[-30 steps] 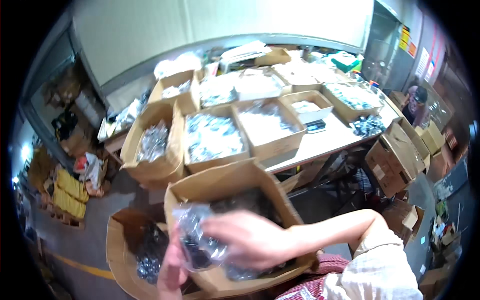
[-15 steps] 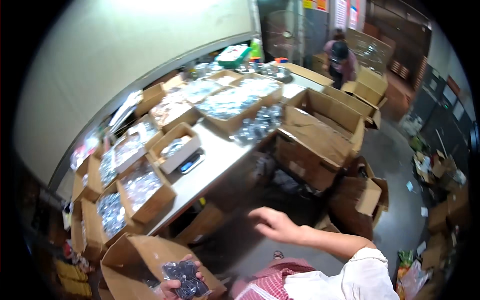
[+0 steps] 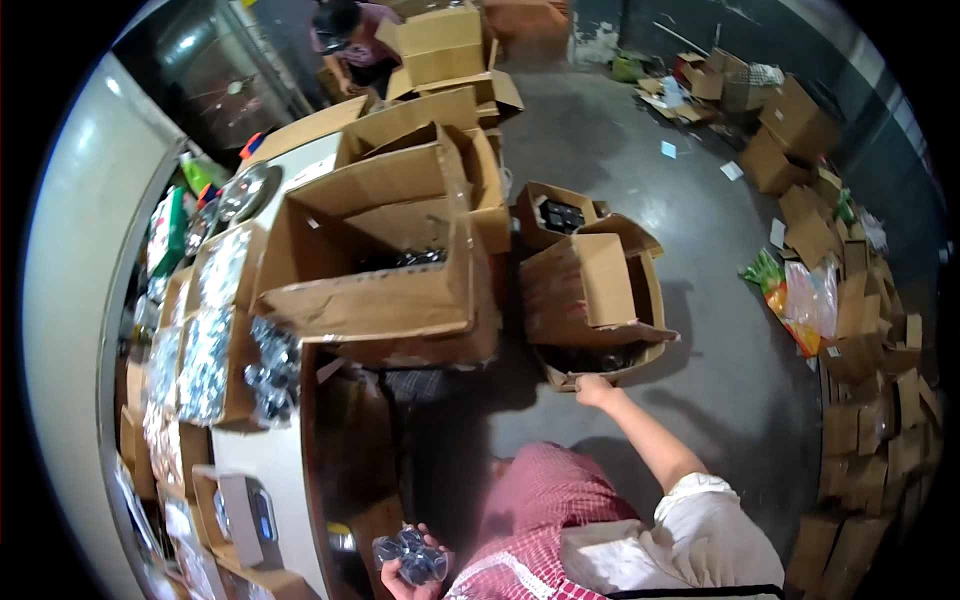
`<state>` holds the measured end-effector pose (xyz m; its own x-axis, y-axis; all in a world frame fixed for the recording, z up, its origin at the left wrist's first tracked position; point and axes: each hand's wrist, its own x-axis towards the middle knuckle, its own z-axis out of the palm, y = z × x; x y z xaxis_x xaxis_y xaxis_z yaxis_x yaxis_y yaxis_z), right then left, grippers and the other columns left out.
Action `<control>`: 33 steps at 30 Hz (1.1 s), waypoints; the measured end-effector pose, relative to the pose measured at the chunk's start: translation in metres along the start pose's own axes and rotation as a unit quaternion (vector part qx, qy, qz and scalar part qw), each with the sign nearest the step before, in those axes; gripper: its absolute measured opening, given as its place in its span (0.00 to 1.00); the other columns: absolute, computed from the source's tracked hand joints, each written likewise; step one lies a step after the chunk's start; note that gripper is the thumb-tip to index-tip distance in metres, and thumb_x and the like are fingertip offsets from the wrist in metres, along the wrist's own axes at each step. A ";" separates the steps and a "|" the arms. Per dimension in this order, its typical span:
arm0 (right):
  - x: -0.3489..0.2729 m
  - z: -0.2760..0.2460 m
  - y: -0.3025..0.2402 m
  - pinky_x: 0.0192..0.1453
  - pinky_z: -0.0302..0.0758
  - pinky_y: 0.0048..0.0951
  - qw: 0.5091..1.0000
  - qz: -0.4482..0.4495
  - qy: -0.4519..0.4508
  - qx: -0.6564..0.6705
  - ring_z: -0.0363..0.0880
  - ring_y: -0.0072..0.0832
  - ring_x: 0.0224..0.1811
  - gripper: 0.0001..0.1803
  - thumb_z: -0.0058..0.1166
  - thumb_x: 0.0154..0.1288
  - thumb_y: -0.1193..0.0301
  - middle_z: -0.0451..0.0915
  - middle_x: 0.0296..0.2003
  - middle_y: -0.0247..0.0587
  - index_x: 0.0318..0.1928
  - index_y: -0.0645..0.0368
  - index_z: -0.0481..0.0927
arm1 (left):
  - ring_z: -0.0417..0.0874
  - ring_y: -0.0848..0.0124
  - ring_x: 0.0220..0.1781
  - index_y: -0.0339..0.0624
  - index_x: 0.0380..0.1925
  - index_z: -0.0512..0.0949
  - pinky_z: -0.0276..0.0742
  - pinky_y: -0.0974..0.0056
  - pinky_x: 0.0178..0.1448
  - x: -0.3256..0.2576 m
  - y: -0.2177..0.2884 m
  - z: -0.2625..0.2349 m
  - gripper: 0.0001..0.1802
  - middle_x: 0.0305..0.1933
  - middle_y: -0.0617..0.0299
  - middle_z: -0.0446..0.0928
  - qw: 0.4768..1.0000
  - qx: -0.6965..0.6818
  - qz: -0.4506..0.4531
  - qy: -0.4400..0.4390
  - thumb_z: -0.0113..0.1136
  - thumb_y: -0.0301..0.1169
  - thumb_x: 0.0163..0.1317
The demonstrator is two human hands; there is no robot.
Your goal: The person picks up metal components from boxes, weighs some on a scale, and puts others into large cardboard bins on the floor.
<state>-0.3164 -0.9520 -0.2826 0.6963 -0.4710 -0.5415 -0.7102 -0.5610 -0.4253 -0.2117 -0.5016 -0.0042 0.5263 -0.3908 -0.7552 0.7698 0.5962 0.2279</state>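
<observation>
Near the lower edge, my left hand (image 3: 430, 578) is closed around a clear plastic bag of dark rounded parts (image 3: 412, 555). My right arm reaches forward to a cardboard box (image 3: 562, 290) on the floor. There my right hand (image 3: 595, 390) grips the box's near rim, its fingertips hidden behind the cardboard. The flaps of that box stand up, and dark contents show in shadow just inside the near edge.
On the left, a table (image 3: 283, 480) carries boxes of clear bags and a large open carton (image 3: 370, 320). Behind the gripped box sits a smaller box (image 3: 550, 212) with black items. Cardboard piles (image 3: 870, 400) line the right. Another person (image 3: 345, 35) bends over at the back.
My view has swung right, from the table toward the floor boxes. My right hand, open in the air before, now grips the box's rim. The bag stays in my left hand.
</observation>
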 end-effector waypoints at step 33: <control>0.206 0.149 0.137 0.66 0.71 0.39 0.967 0.130 -0.071 0.208 0.71 0.43 0.65 0.23 0.55 0.58 0.72 0.70 0.64 0.54 0.56 0.46 0.81 | 0.75 0.50 0.59 0.46 0.59 0.69 0.69 0.37 0.64 0.263 -0.082 0.095 0.35 0.56 0.49 0.76 0.954 0.168 -0.140 0.203 0.59 0.34 0.44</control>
<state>-0.2856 -1.0246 -0.5606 0.4886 -0.4438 -0.7512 -0.8601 -0.1001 -0.5002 -0.1020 -0.7203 -0.1633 0.1522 -0.1578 -0.9757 0.9681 0.2225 0.1150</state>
